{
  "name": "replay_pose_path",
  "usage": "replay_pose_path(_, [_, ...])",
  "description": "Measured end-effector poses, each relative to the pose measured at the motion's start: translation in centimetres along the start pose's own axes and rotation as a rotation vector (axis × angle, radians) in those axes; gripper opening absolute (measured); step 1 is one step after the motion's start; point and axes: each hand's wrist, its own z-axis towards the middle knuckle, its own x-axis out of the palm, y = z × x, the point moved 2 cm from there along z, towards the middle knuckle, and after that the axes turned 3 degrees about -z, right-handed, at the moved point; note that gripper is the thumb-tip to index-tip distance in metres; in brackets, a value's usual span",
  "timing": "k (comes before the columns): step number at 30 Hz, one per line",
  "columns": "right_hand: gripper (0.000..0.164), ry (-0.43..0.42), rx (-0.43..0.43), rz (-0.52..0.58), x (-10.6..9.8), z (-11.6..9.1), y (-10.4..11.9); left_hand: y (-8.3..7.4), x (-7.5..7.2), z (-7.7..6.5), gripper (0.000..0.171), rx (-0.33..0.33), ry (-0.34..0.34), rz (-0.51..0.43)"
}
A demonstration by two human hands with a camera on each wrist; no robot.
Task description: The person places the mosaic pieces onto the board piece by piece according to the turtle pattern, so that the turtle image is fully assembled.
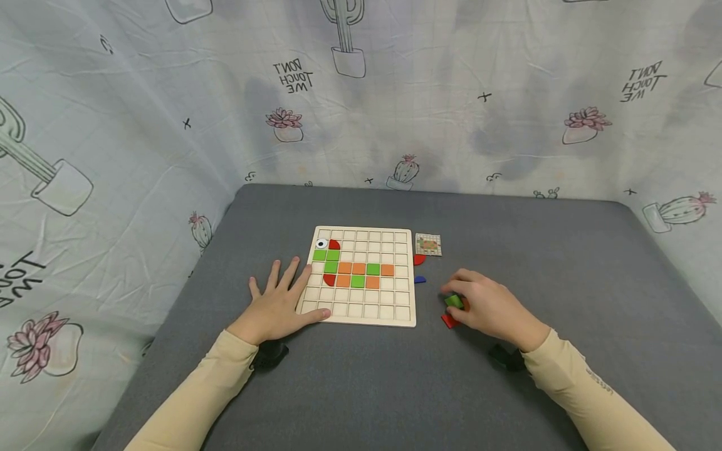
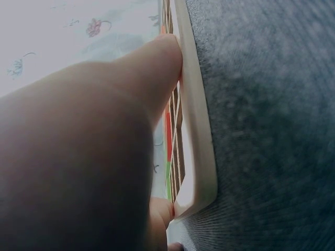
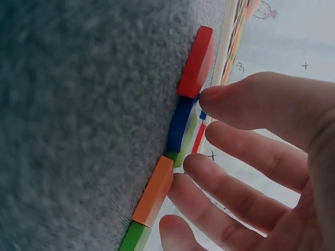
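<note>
My left hand [image 1: 276,310] lies spread at the left edge of the pale gridded board [image 1: 395,307], thumb [image 2: 157,63] over the near rim. Rows of green, orange and red tiles [image 1: 358,269] sit in its cells, with a round eye tile [image 1: 321,243] at upper left. Right of the board, my right hand [image 1: 487,307] is low over loose pieces, fingers loosely bent around a green piece [image 1: 454,301]. A red piece [image 3: 198,63], a blue piece [image 3: 180,125] and an orange piece [image 3: 154,191] lie by its fingertips; the palm hides some from above.
A small pattern card [image 1: 429,245] lies beside the board's upper right corner. Below it are a red rounded piece [image 1: 419,259] and a blue piece [image 1: 420,279]. The grey table [image 1: 361,388] backs onto a printed cloth [image 1: 440,113].
</note>
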Motion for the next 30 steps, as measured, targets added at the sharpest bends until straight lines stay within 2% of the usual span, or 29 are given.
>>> replay_pose_path(30, [0.015,-0.007,-0.01,0.008,0.4,-0.05,0.04,-0.09,-0.16,-0.03,0.11,-0.004,0.001,0.001])
